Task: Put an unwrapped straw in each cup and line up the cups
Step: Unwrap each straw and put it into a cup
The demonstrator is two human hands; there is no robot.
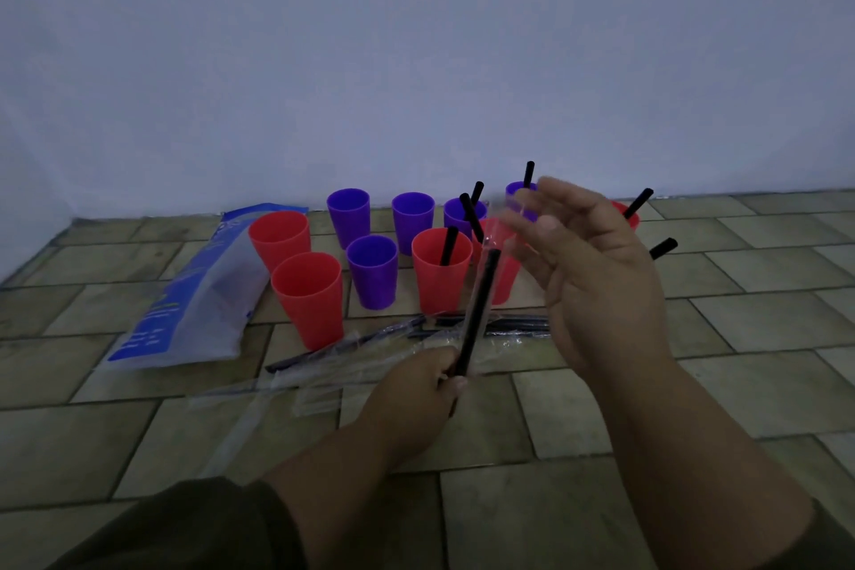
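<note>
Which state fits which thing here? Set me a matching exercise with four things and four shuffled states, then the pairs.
Things:
1. left hand
2. blue bag
3. front-left red cup
4. front-middle red cup

States:
a. stands empty
b. lies on the floor
c. contains a standing straw
d. grips a loose straw

Pairs: 1-d, 2-b, 3-a, 4-c.

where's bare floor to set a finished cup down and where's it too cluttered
Bare floor lies right of the right hand, out to the frame edge, and at near left, in front of the blue bag. Crowded: the cups cluster by the wall, and wrapped straws and clear wrappers litter the strip between them and the left hand.
</note>
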